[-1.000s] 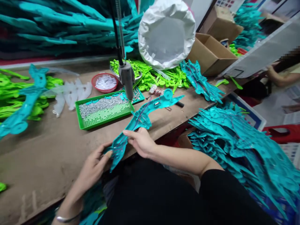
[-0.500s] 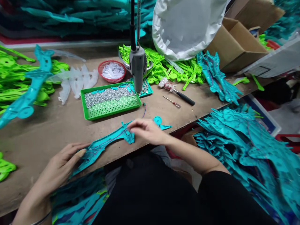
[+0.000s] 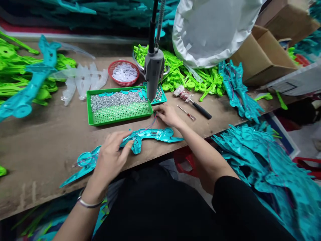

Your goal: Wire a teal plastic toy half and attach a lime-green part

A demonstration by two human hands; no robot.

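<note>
A long teal plastic shell point(image 3: 164, 135) lies on the workbench near its front edge, with its hollow side up. My left hand point(image 3: 110, 154) is closed over the shell's middle, thumb and fingers gripping it, and covers part of it. From the shell, thin red and blue wires point(image 3: 152, 124) rise to my right hand point(image 3: 167, 115). That hand pinches the wires' far end beside the green tray's corner. The small piece at the wire end is mostly hidden by my fingers. A grey electric screwdriver point(image 3: 153, 72) hangs just above my right hand.
A green tray point(image 3: 120, 124) of screws stands behind the shell. Near it are a red basket point(image 3: 136, 79) of white pieces, a screwdriver point(image 3: 187, 112) and a black-handled tool point(image 3: 202, 109). Bright green parts point(image 3: 210, 80) lie behind. Stacked teal shells point(image 3: 263, 167) fill the right side.
My left hand has slid right along the shell to its middle. My right hand has moved from the shell up to the loose wire end and taken hold of it.
</note>
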